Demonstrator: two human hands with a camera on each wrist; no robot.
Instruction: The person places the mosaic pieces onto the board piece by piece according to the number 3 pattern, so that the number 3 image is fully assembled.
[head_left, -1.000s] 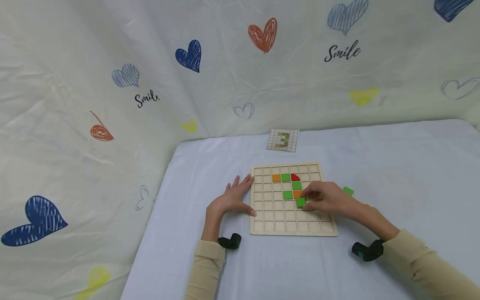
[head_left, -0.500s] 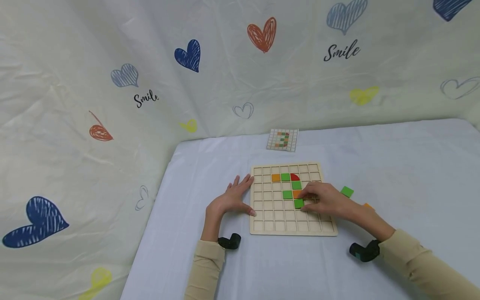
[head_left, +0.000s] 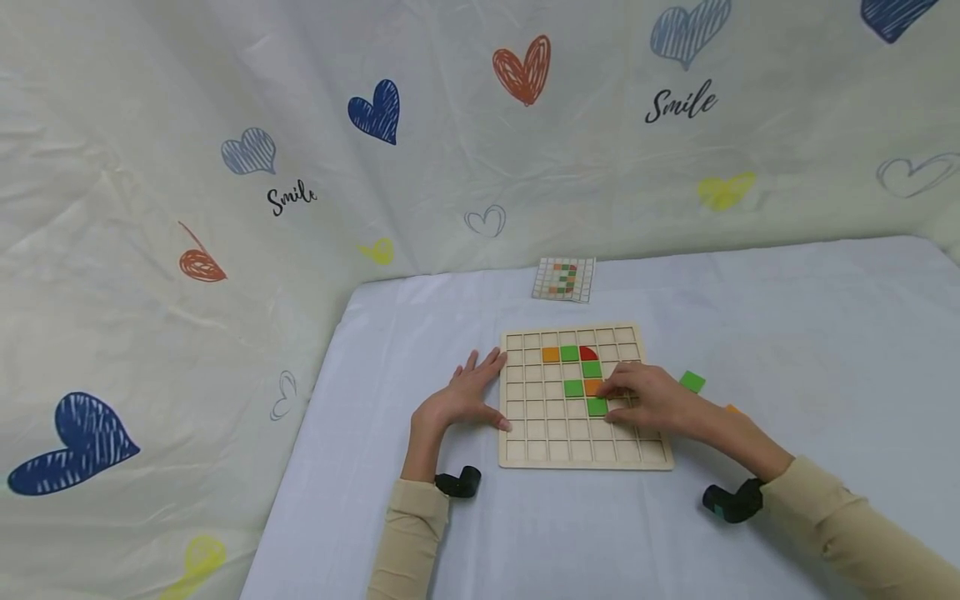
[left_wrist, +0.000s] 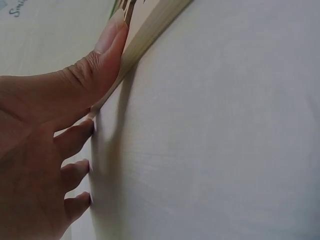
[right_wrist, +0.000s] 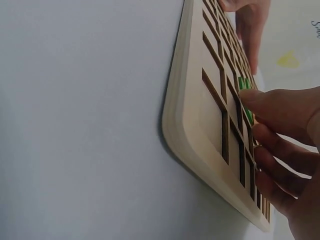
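A wooden grid board lies on the cloth-covered table. My left hand spreads along its left edge, thumb on the rim and fingers at the side; the left wrist view shows the thumb on the edge. Over the board's right half, my right hand holds thumb and forefinger at the edges of a green square tile, which lies in a cell. Just above are an orange tile, partly under the forefinger, and a green tile. In the right wrist view the thumb overlaps the green tile.
Higher on the board sit an orange tile, two green tiles and a red quarter-round tile. A pattern card lies behind the board. Right of it are a loose green tile and an orange piece, partly behind the forearm.
The green tile, tilted in my right hand's pinch a second ago, has moved slightly left and down and now lies flat in its cell. My left hand stays at the board's edge.
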